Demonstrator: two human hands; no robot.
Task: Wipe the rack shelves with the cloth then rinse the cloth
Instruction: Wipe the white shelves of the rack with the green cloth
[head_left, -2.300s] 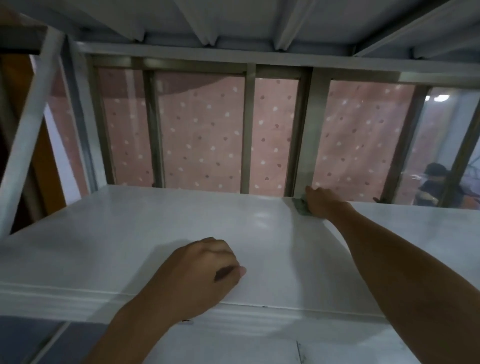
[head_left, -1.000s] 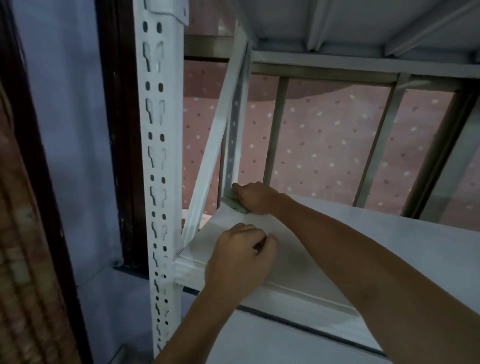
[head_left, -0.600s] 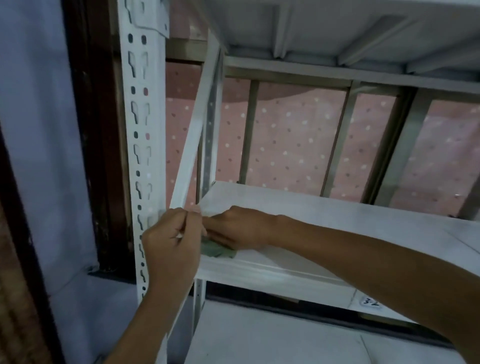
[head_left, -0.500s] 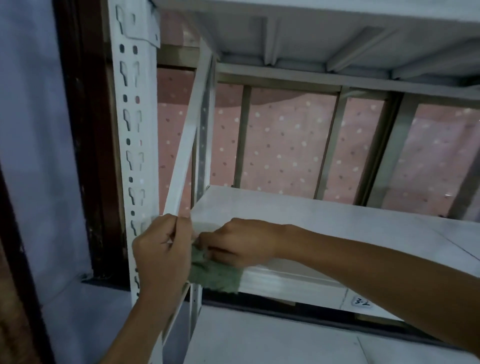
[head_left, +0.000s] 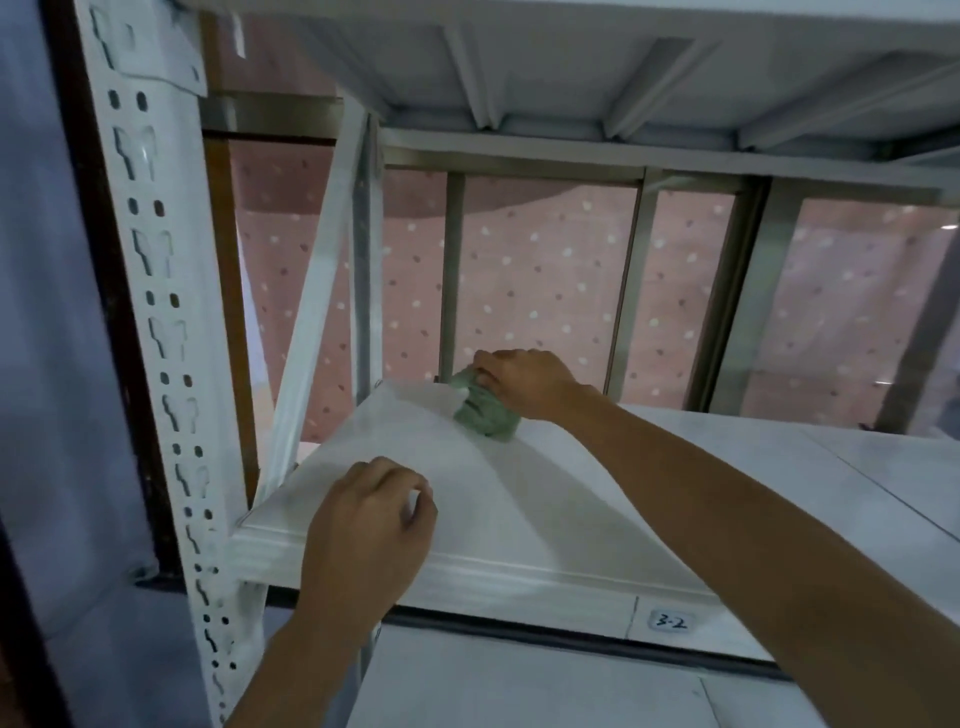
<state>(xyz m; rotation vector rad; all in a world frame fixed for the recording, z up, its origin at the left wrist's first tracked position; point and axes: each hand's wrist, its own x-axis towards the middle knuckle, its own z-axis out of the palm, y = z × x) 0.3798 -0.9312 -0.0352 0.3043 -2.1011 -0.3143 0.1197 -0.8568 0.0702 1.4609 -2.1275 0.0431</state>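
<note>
In the middle of the picture the right hand (head_left: 524, 382) squeezes the green cloth (head_left: 483, 413) at the back of the shelf (head_left: 493, 493), the curled left hand (head_left: 369, 530) holds nothing, and a big push could drop it behind.

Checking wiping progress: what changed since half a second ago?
The right hand carried the green cloth from the front-left corner of the shelf to its back-left corner, still gripping it. The left hand moved from the corner post onto the shelf's front edge. Shelf unchanged.

A white rack shelf (head_left: 519, 499) bears a bunched green cloth (head_left: 483, 415) near its back left corner.
</note>
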